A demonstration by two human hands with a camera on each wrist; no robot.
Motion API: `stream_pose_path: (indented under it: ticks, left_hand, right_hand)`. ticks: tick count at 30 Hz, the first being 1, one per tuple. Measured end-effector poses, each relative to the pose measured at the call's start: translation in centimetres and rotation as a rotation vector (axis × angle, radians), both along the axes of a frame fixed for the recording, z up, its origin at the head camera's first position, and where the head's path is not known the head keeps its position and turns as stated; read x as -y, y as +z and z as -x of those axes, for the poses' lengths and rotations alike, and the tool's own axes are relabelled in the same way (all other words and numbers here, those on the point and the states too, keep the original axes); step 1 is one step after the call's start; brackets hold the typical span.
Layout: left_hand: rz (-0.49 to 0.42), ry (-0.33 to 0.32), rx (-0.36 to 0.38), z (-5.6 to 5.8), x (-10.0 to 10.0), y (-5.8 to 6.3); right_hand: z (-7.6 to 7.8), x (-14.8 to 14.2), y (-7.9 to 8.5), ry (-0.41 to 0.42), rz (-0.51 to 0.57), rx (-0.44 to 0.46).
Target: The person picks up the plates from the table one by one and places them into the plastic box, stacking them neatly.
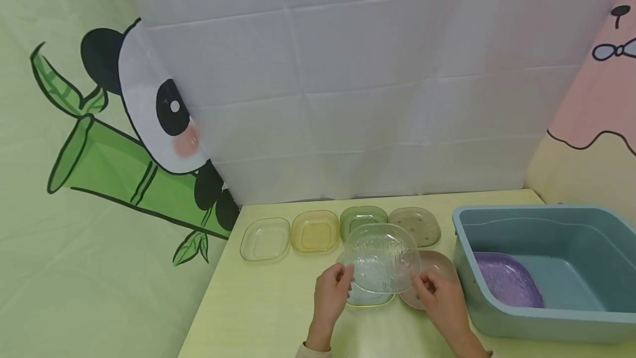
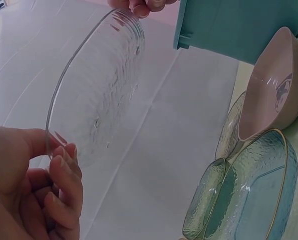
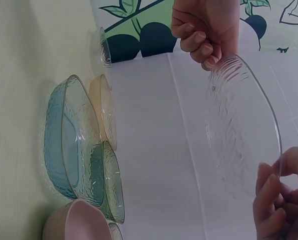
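Clear plate [image 1: 383,250] is up off the table [image 1: 258,308], above the blue dish [image 1: 365,297] as the head view sees it. Left hand [image 1: 332,294] pinches its left rim, thumb against fingers; right hand [image 1: 442,298] does the same on the right rim. Gold-rimmed blue dish sits toward the table's near edge, pink bowl [image 1: 444,265] just right of it. Row along the far edge, starting near the far-left corner: second clear dish [image 1: 265,240], yellow dish [image 1: 315,231], green dish [image 1: 359,216], grey-brown dish [image 1: 416,224]. Blue tub [image 1: 551,325] takes the table's right side; purple dish [image 1: 509,280] lies in it by the left wall. White sheet [image 1: 358,87] hangs behind the far edge.
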State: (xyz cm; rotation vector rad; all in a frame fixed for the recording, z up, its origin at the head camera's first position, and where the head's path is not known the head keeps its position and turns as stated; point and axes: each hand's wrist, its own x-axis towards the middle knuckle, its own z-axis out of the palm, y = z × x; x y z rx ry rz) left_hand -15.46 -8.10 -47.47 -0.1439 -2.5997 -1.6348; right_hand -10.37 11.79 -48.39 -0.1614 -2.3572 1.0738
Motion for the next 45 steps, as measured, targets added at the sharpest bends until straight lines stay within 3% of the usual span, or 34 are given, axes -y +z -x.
stream_pose_path:
  ticks: [7, 13, 19, 34, 45]
  left_hand:
    - [-0.009, -0.006, 0.007, 0.0, 0.1, 0.1]
    - [-0.007, -0.014, -0.03, 0.1, 0.5, 0.0]
    - [0.008, 0.001, -0.068, -0.1, 1.5, -0.3]
    - [0.085, -0.021, -0.057, -0.3, 4.3, -1.0]
    - [0.095, -0.026, -0.035, -0.5, 5.6, -1.4]
  right_hand:
    - [0.5, 0.2, 0.9, -0.042, 0.091, 0.145]
    - [1.2, 0.0, 1.6, -0.05, 0.106, 0.168]
    - [1.2, -0.3, 2.8, -0.07, 0.137, 0.162]
    - [-0.1, -2.0, 6.3, -0.191, 0.138, 0.105]
    - [-1.1, -4.5, 6.6, -0.272, 0.16, 0.111]
